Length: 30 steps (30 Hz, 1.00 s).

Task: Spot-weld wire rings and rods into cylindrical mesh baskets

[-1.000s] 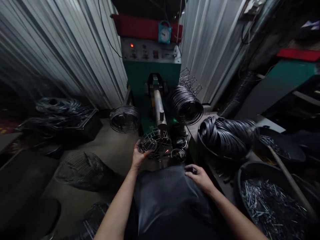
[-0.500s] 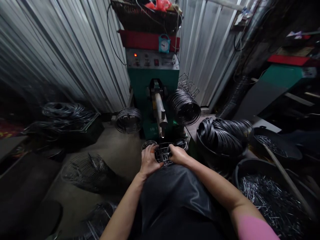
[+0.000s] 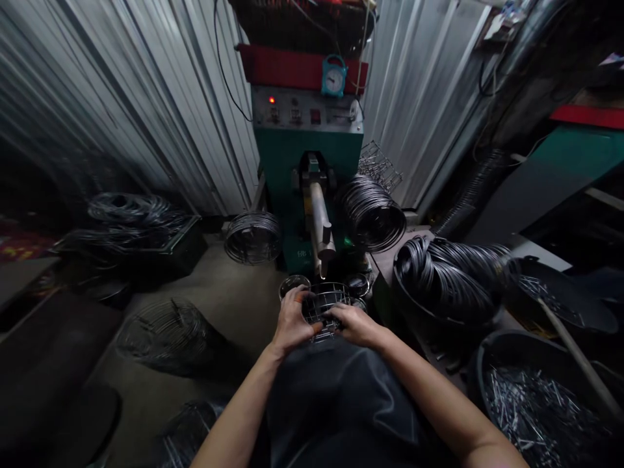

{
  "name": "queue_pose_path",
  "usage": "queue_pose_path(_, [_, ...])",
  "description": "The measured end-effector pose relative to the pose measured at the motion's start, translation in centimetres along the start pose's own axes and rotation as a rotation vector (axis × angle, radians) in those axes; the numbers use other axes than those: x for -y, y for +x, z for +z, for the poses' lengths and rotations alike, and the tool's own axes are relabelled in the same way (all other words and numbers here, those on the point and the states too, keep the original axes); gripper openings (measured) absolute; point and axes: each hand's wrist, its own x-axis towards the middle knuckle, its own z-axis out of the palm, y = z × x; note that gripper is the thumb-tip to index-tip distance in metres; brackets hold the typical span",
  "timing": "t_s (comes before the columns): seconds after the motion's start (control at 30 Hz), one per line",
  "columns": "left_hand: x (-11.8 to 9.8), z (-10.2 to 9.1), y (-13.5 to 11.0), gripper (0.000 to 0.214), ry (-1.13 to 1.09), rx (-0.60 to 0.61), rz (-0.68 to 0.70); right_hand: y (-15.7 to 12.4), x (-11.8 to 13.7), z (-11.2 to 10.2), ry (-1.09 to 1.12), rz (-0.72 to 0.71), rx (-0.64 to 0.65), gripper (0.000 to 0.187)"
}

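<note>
A small round wire basket [image 3: 332, 290] with crossed bars is held in front of my lap, just below the tip of the machine's metal arm [image 3: 320, 218]. My left hand [image 3: 294, 323] is closed around its left side, with orange bands on the thumb and a finger. On the right side, my right hand [image 3: 357, 324] has its fingers curled at the bars; whether it pinches a separate piece is too dark to make out. A dark apron [image 3: 341, 396] covers my lap beneath the basket.
The green machine [image 3: 277, 156] carries a blue dial clock [image 3: 334, 77]. Wire rings [image 3: 252, 238] hang left of the arm, a larger bundle of rings [image 3: 373, 214] right. Wire coils [image 3: 443, 276] fill a tub; another tub [image 3: 480, 370] contains short wire pieces. A wire stack [image 3: 166, 335] stands on the floor.
The view has shifted slightly. My right hand has moved down from the basket's upper right, its fingers now reaching lower across the bars. My left hand keeps its grip.
</note>
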Motion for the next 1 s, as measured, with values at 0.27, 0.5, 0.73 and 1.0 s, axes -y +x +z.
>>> queue_pose_path(0.27, [0.8, 0.4, 1.4, 0.05, 0.011, 0.047, 0.01, 1.2, -1.1, 0.5, -0.087, 0.036, -0.043, 0.031])
queue_pose_path(0.5, [1.7, 0.4, 2.8, 0.051, 0.001, 0.067, 0.001, 2.5, -1.1, -0.6, -0.172, 0.089, 0.009, 0.032])
queue_pose_path(0.73, [1.6, 0.1, 4.4, 0.048, -0.022, 0.105, -0.085, 3.6, -1.2, -1.1, -0.183, 0.106, -0.019, 0.026])
queue_pose_path(1.0, [1.5, 0.3, 4.5, 0.048, 0.01, 0.077, -0.104, 3.5, -1.3, -0.1, -0.236, 0.16, -0.054, 0.028])
